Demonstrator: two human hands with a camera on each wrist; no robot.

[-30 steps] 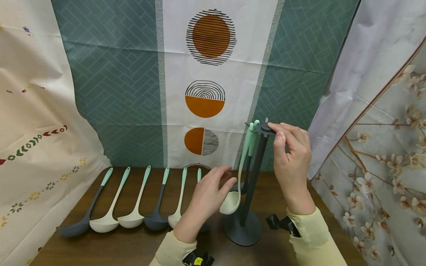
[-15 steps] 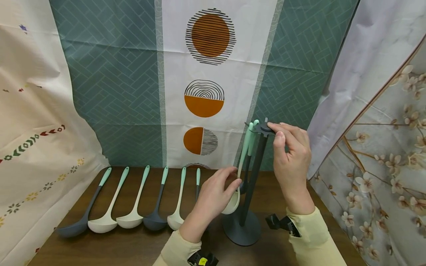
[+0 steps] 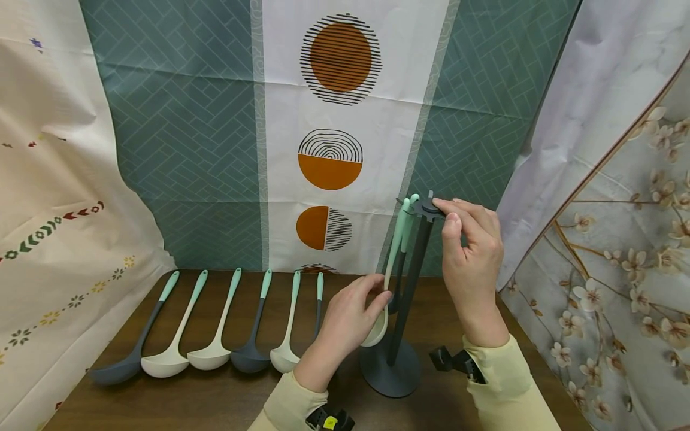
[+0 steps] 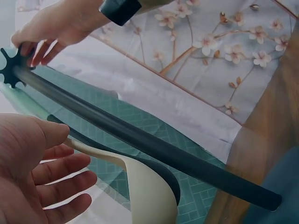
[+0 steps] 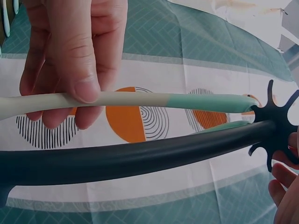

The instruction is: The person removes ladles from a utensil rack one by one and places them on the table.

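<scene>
A cream ladle [image 3: 375, 333] with a mint handle hangs by its end from the dark hook-topped utensil stand [image 3: 411, 287]. My left hand [image 3: 349, 312] pinches its cream shank between thumb and fingers; the right wrist view shows the thumb [image 5: 87, 86] in front and fingers behind. Behind it hangs a dark ladle [image 4: 174, 184], partly covered by the cream one. My right hand [image 3: 473, 263] grips the edge of the stand's star-shaped top [image 5: 273, 122] with thumb and fingertips, on the side away from the ladles.
Several ladles lie in a row on the wooden table [image 3: 178, 407] to the left, among them a dark one [image 3: 120, 369] and a cream one [image 3: 209, 356]. My left forearm hides part of the nearest. Patterned cloths [image 3: 205, 149] hang behind and at both sides.
My left hand has moved right and taken hold of the hanging cream ladle's shank; the ladle's bowl has shifted slightly right. My right hand stays on the stand's top.
</scene>
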